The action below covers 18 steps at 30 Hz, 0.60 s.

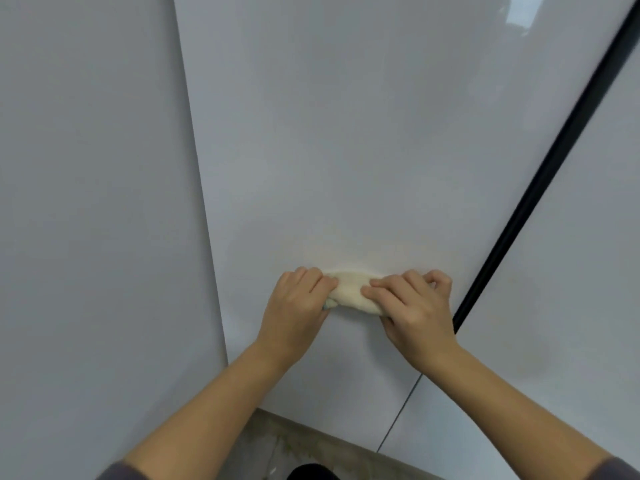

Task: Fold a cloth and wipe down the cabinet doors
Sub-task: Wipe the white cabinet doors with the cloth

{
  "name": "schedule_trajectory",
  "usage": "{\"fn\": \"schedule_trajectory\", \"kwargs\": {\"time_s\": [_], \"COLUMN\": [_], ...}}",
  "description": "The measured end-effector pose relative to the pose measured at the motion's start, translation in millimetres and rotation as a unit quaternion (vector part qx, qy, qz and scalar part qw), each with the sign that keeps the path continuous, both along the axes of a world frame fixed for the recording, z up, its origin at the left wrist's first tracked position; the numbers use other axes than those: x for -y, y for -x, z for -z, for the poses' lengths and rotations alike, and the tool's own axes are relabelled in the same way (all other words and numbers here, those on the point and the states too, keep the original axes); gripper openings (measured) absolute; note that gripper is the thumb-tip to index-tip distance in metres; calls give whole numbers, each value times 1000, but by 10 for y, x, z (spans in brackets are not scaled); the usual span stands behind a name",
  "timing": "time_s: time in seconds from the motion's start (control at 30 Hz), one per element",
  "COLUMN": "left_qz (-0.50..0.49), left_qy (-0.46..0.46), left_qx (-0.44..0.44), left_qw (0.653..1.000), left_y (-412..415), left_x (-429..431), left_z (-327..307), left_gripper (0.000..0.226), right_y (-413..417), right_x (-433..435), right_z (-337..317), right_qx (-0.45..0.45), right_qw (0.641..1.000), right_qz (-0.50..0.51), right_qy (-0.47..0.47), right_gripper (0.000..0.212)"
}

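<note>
The small, cream-coloured soft fabric cloth [351, 292] is bunched into a short roll and pressed against the glossy white flat cabinet door [346, 133], low on the panel and just to the left of the black vertical strip [540, 188] that runs along the door's right side. The left hand [298, 306] grips the roll's left end, its fingers [323, 284] curled shut around the fabric; the right hand [415, 303] lies over the right end with its fingers [384, 284] laid flat on top and the thumb tucked beneath, so both hands are closed on the cloth.

The cloth looks light, limp and easily squashed, so it will take whatever shape the hands give it and will not hold a fold by itself. It is best held at its two ends, as here, or under a flat palm once folded, keeping loose edges tucked in. The door looks hard and slick, so the fabric should glide with little drag and could slip out of a slack grip. A faint pale smear on the door sits just above the cloth, seemingly a reflection or a damp trace
</note>
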<state>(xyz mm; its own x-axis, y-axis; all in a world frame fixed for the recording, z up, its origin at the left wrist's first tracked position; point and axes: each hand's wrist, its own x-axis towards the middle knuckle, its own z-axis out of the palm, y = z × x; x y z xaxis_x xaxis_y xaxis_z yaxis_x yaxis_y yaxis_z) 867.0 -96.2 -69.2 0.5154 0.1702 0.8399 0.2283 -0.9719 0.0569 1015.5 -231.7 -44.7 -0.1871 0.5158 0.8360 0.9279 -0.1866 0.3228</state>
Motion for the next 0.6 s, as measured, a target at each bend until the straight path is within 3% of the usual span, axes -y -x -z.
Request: {"fn": "schedule_trajectory", "kwargs": {"time_s": [0.13,0.23,0.47,0.6], "left_qz": [10,10,28,42], "left_qy": [-35,-42,-36,-42], "left_qx": [90,127,46,12], "left_qw": [995,991,998,998], "left_y": [-144,-318,-407,-371], "left_x": [113,229,363,404], "left_z": [-757,-1161,-149,-65], "left_gripper": [30,24,11,8], "right_y": [-82,-200,-372,-361], "right_x": [100,201,446,502], "right_z": [-722,-1014,-29,79], "right_qx": [1,5,31,37], "right_qw": [995,991,997,998], "right_qz": [17,27,25,42], "right_qy": [-96,-132,-62,-22], "right_gripper": [24,25,20,19]}}
